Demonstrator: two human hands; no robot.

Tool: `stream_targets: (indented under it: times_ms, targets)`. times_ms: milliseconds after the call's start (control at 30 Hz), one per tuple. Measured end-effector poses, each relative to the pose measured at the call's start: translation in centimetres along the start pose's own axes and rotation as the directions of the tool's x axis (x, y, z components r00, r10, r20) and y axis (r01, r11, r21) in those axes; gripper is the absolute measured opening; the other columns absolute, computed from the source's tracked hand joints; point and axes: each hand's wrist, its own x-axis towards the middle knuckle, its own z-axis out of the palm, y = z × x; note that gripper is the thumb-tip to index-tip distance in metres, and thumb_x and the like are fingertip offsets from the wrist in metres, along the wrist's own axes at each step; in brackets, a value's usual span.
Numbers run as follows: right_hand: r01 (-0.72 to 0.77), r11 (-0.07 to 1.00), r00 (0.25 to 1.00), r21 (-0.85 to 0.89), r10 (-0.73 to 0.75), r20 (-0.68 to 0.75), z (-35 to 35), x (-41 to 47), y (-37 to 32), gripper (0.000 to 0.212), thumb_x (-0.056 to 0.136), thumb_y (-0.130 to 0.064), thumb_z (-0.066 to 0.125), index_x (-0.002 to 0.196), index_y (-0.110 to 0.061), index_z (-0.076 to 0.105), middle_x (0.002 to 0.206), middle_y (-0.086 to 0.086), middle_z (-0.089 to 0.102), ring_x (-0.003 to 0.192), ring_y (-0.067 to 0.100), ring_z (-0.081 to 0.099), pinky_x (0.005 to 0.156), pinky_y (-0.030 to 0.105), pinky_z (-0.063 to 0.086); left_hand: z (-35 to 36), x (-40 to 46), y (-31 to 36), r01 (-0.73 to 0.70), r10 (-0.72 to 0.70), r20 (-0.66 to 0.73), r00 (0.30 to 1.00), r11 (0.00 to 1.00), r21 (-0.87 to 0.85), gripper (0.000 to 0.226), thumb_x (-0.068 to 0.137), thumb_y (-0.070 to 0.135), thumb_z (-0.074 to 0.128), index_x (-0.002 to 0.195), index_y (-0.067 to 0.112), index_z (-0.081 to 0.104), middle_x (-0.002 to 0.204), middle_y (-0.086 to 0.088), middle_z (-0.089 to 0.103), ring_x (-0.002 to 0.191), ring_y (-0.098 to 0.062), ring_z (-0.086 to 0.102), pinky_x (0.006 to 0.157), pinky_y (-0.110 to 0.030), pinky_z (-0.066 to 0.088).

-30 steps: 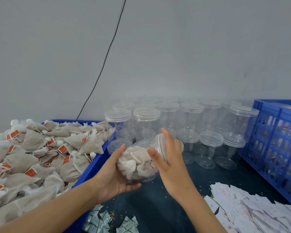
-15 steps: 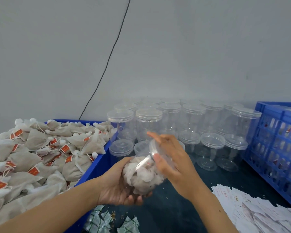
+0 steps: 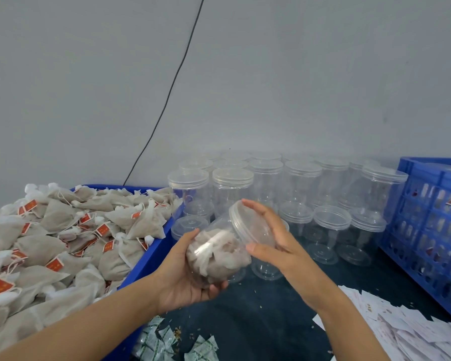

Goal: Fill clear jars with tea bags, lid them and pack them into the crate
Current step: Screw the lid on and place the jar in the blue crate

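A clear jar packed with tea bags lies tilted in my left hand, which cups it from below. Its clear lid sits on the jar's mouth, facing up and to the right. My right hand curls around the lid, thumb below and fingers over the top. A heap of loose tea bags with red tags fills the blue bin on the left. The blue crate stands at the right edge, with things showing through its slots.
Several empty lidded jars stand in rows at the back by the grey wall, some upside down. White paper slips lie at lower right, small green-white sachets at the bottom. A black cable runs down the wall.
The jar has tipped so its mouth points up and right. My right hand has turned around the lid, now spread over its rim; my left hand still cups the jar.
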Motion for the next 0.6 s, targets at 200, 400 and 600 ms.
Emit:
stream_targets:
  times_ms: [200, 400, 600]
  targets:
    - [-0.177, 0.982, 0.969, -0.072, 0.161, -0.190, 0.3, 0.3, 0.7, 0.072, 0.063, -0.071, 0.051, 0.126, -0.039, 0.037, 0.125, -0.008, 0.049, 0.106, 0.003, 0.055, 0.072, 0.007, 0.042, -0.2, 0.5, -0.2, -0.240, 0.253, -0.061, 0.966, 0.957, 0.165, 0.062, 0.082, 0.060, 0.048, 0.117, 0.010, 0.063, 0.100, -0.019, 0.071, 0.069, -0.026, 0.066, 0.052, -0.027, 0.052]
    - [0.057, 0.998, 0.994, -0.008, -0.058, -0.089, 0.5, 0.2, 0.6, 0.064, 0.081, -0.049, 0.061, 0.132, -0.059, 0.023, 0.137, -0.034, 0.026, 0.128, -0.023, 0.022, 0.088, -0.006, 0.030, 0.0, 0.2, -0.4, -0.191, 0.194, -0.003, 0.981, 0.967, 0.168, 0.065, 0.081, 0.061, 0.048, 0.113, 0.006, 0.064, 0.096, -0.022, 0.069, 0.068, -0.030, 0.063, 0.050, -0.028, 0.049]
    - [-0.097, 0.990, 0.964, -0.103, 0.068, -0.256, 0.4, 0.3, 1.2, 0.053, 0.080, -0.064, 0.047, 0.126, -0.040, 0.038, 0.128, -0.017, 0.043, 0.116, 0.000, 0.046, 0.079, 0.010, 0.036, 0.0, 0.4, -0.6, -0.205, 0.215, -0.018, 0.976, 0.949, 0.239, 0.066, 0.076, 0.062, 0.050, 0.114, 0.010, 0.065, 0.097, -0.018, 0.072, 0.068, -0.027, 0.065, 0.052, -0.028, 0.050]
